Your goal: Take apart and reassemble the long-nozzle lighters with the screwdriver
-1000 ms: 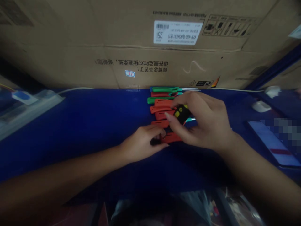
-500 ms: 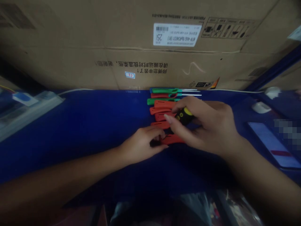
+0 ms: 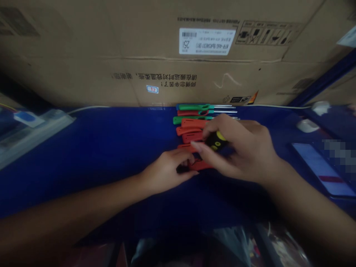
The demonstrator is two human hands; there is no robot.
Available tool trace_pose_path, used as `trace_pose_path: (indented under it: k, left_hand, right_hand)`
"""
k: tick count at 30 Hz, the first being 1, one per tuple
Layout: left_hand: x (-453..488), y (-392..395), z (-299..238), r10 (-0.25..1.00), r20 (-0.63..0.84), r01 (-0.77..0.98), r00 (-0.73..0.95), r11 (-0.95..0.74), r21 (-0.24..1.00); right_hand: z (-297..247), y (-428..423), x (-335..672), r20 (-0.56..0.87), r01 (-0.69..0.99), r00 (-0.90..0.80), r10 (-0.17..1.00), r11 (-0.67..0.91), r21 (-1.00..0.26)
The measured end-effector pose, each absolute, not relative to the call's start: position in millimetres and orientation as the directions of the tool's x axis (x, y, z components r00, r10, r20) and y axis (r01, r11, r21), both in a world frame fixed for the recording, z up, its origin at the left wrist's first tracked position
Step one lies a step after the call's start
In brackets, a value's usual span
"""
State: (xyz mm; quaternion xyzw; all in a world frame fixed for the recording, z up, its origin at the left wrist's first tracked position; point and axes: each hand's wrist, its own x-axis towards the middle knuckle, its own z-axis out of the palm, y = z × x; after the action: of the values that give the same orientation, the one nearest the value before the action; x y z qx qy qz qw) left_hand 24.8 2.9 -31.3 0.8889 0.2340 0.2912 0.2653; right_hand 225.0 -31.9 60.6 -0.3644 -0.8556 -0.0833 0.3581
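A row of red and green screwdrivers (image 3: 191, 120) lies side by side on the blue table (image 3: 111, 148), handles to the left. My right hand (image 3: 241, 148) is closed around a black and yellow screwdriver handle (image 3: 216, 141) held over the row. My left hand (image 3: 167, 170) pinches the end of the nearest red screwdriver (image 3: 198, 165), with something small and dark between thumb and fingers. The two hands almost touch above that red handle.
A large cardboard box (image 3: 172, 52) with a white label stands along the back of the table. A clear plastic case (image 3: 30, 126) lies at the left. At the right are a white object (image 3: 306, 126) and a flat bluish sheet (image 3: 319, 167).
My right hand has turned the black and yellow handle slightly and drawn a little closer to my left hand. The left hand has stayed on the red screwdriver.
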Motion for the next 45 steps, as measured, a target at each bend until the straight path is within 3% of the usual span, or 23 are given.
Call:
trace_pose_path:
  k: [4, 8, 13, 20, 31, 35, 45]
  left_hand:
    - [24.9, 3.5, -30.7, 0.572, 0.388, 0.268, 0.723, -0.750, 0.605]
    - [24.9, 3.2, -30.3, 0.577, 0.391, 0.271, 0.717, -0.747, 0.607]
    - [24.5, 2.6, -31.0, 0.575, 0.399, 0.271, 0.714, -0.753, 0.600]
    - [25.3, 2.5, -31.4, 0.575, 0.400, 0.274, 0.714, -0.755, 0.596]
    - [24.7, 2.8, -31.0, 0.573, 0.405, 0.269, 0.713, -0.756, 0.597]
    - [24.6, 2.7, -31.4, 0.571, 0.400, 0.265, 0.717, -0.753, 0.602]
    - [24.9, 2.7, -29.3, 0.574, 0.408, 0.257, 0.710, -0.750, 0.609]
  right_hand:
    - [61.8, -32.8, 225.1, 0.619, 0.655, -0.512, 0.596, 0.737, -0.167]
    - [62.2, -33.5, 224.4, 0.676, 0.707, -0.478, 0.561, 0.702, -0.083]
    - [60.8, -33.1, 224.1, 0.589, 0.696, -0.487, 0.645, 0.694, -0.184]
    - [58.9, -30.4, 226.7, 0.593, 0.693, -0.459, 0.662, 0.684, -0.227]
    - [61.6, -32.9, 224.7, 0.612, 0.728, -0.467, 0.638, 0.670, -0.145]
    - [63.5, -33.9, 225.7, 0.560, 0.694, -0.502, 0.660, 0.693, -0.196]
    - [62.9, -32.8, 228.0, 0.586, 0.665, -0.535, 0.609, 0.731, -0.152]
